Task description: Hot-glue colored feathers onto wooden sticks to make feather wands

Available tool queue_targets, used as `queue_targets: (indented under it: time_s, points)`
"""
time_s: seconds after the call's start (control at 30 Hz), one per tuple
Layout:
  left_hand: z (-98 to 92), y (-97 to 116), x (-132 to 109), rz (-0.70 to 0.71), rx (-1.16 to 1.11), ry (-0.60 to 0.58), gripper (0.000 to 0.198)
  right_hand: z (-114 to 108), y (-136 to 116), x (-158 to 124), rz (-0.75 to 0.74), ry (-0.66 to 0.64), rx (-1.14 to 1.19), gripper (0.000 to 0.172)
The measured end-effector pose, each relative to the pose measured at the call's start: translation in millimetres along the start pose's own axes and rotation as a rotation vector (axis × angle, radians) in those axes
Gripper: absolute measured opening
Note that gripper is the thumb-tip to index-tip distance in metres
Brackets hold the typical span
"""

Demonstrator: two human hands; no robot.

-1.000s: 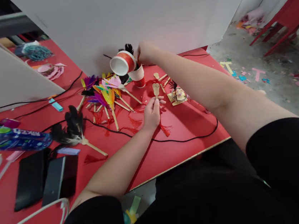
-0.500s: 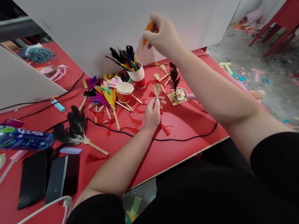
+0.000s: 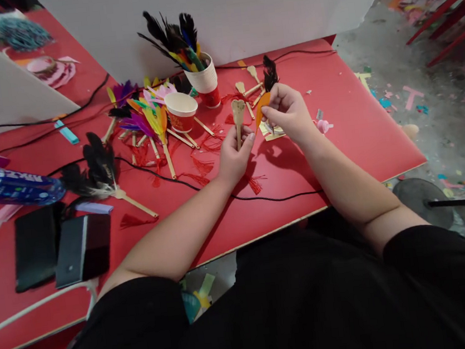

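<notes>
My left hand [image 3: 234,154] is closed around a small wooden fan handle [image 3: 237,115] and holds it upright above the red table [image 3: 338,145]. My right hand [image 3: 288,113] pinches an orange feather [image 3: 261,109] right beside that handle. Behind the hands stands a white and red paper cup [image 3: 204,81] full of black and coloured feathers. A second, empty paper cup [image 3: 181,111] sits to its left. Finished feather fans [image 3: 149,122] with wooden sticks and red tassels lie in a pile left of my hands.
A black feather fan [image 3: 98,176] lies further left, with two dark phones [image 3: 58,250], a plastic bottle [image 3: 7,189] and black cables [image 3: 277,196] around it. A small dish with a black feather [image 3: 270,80] stands behind my right hand. Paper scraps litter the floor at right.
My right hand pulled an orange feather out of the cup, lifted it, then brought it down beside the wooden handle. The tipped cup now stands on the table. My left hand stayed put.
</notes>
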State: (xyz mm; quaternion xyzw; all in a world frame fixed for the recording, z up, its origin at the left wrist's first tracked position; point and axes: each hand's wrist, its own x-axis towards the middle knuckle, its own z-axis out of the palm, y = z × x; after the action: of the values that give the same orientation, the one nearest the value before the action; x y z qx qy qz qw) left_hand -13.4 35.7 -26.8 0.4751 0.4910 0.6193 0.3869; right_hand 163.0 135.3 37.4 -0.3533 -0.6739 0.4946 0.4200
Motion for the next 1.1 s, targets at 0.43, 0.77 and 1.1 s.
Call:
queue_targets:
  time_s: [0.43,0.77,1.1]
  points:
    - [-2.2,10,0,-0.103,0.001,-0.066,0.037,4,-6,-11,0.149,-0.175,0.229,0.049]
    - [-5.9,7,0,-0.051,0.008,-0.123,0.048,-9,-7,-11,0.118,-0.323,0.222,0.048]
    - [-6.8,-6,-3,-0.088,-0.034,-0.048,0.067,-9,-6,-6,0.057,-0.127,0.097,0.046]
